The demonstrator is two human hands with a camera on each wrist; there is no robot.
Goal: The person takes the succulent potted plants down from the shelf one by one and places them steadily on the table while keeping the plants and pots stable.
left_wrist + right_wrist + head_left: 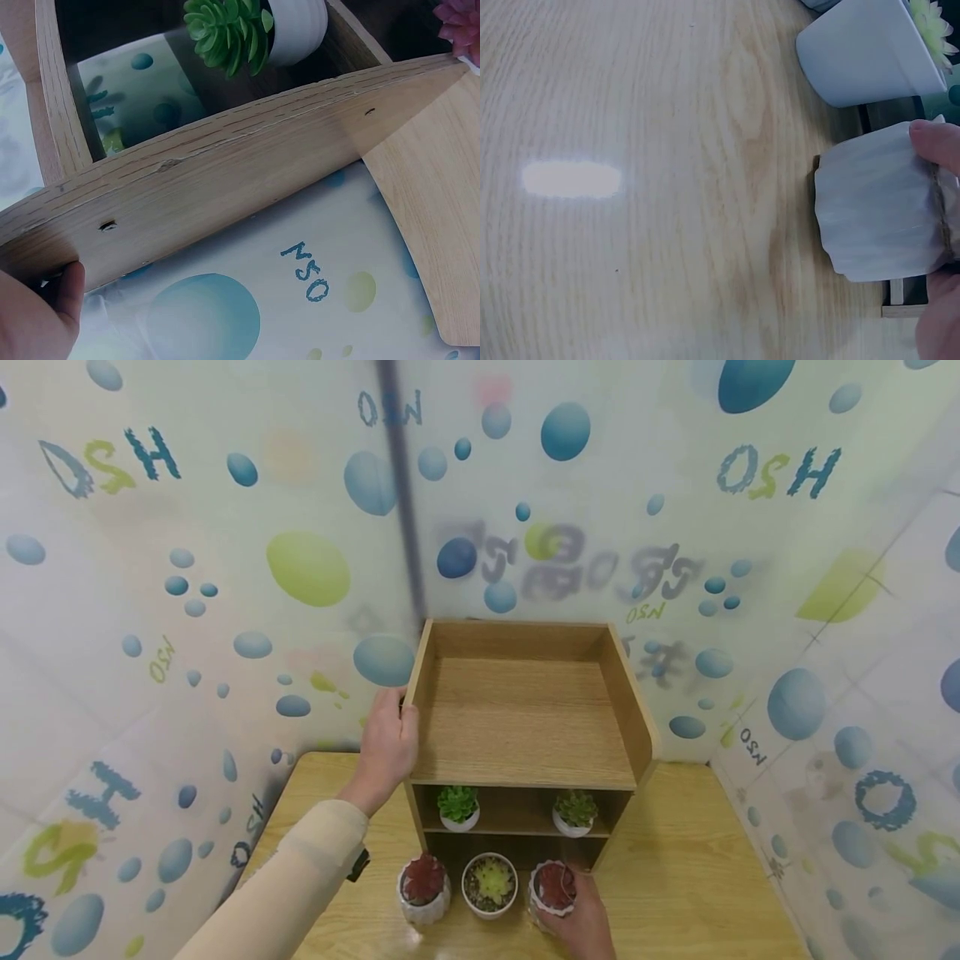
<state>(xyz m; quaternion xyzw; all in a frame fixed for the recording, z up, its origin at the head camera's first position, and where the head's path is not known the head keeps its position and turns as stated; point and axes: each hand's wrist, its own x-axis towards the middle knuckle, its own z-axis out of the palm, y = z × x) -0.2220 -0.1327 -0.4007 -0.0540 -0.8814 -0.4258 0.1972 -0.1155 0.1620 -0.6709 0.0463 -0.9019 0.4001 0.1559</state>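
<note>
My right hand (pixel 583 912) grips a fluted white pot with a dark-red succulent (pixel 553 887). From it, toward nine o'clock, stand a round white pot with a yellow-green succulent (pixel 490 887), then another fluted red-succulent pot (pixel 423 892). At twelve rises a light-wood shelf unit (pixel 525 718); my left hand (pixel 385 747) grips its side at ten.

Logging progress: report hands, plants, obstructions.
Left hand holds wooden shelf, left side. Right hand grips rightmost red succulent's white pot. Middle yellow-green succulent close beside, might get bumped.
</note>
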